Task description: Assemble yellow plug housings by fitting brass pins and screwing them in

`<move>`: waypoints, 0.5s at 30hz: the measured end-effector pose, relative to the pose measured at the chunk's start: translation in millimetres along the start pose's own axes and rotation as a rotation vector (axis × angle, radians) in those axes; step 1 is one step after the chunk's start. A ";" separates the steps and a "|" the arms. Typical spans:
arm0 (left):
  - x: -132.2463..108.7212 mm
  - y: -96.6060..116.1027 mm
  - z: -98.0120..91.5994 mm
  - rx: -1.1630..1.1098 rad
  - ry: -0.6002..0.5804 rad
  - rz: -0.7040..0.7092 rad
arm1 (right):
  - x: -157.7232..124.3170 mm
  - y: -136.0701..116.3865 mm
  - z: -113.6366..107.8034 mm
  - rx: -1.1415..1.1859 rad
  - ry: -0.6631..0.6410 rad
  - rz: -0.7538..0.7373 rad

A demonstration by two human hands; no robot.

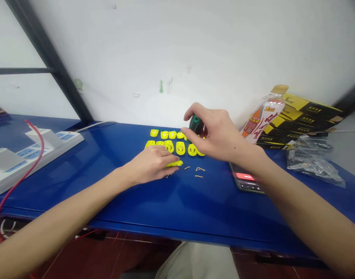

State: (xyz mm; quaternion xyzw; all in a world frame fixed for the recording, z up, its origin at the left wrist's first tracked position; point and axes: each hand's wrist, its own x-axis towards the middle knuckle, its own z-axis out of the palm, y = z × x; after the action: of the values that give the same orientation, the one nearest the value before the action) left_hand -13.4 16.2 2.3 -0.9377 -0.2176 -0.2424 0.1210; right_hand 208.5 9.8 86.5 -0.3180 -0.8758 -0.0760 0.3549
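Note:
My left hand is closed on a small yellow plastic part, held low over the blue table. Above and to the right of it, my right hand grips a screwdriver by its dark green and black handle; the shaft and tip cannot be made out. Behind both hands stand two rows of similar yellow parts, among them a rounded yellow shell in the front row and a smaller yellow piece at the back. Several little brass-coloured strips, such as a bent metal strip, lie close by my left hand.
On the left sits a white power strip with a red cable across it. A phone lies under my right forearm. A bottle, stacked black-and-yellow boxes and plastic bags occupy the right side of the blue table.

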 end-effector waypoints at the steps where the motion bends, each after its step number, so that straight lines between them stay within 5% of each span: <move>1: 1.1 -0.2 -0.1 -0.039 -0.006 -0.079 | 0.0 0.1 0.0 -0.002 0.002 0.000; 4: 4.1 -3.5 -3.7 -0.245 -0.078 -0.389 | -0.2 0.2 0.0 -0.008 0.021 0.002; 7: 4.1 -7.1 -11.2 -0.589 -0.360 -0.555 | -0.4 0.0 1.4 -0.009 0.020 0.015; 10: 2.1 -7.1 -20.4 -0.844 -0.588 -0.546 | -0.8 0.1 4.1 -0.008 -0.005 0.019; 15: -0.3 -10.7 -37.2 -0.859 -0.723 -0.398 | -1.4 -1.1 6.2 0.010 -0.022 0.022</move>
State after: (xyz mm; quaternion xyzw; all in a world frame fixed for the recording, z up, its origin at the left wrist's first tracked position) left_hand -33.6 13.1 35.2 -0.8668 -0.2991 0.0077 -0.3988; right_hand 205.1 10.5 81.0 -0.3269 -0.8765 -0.0643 0.3475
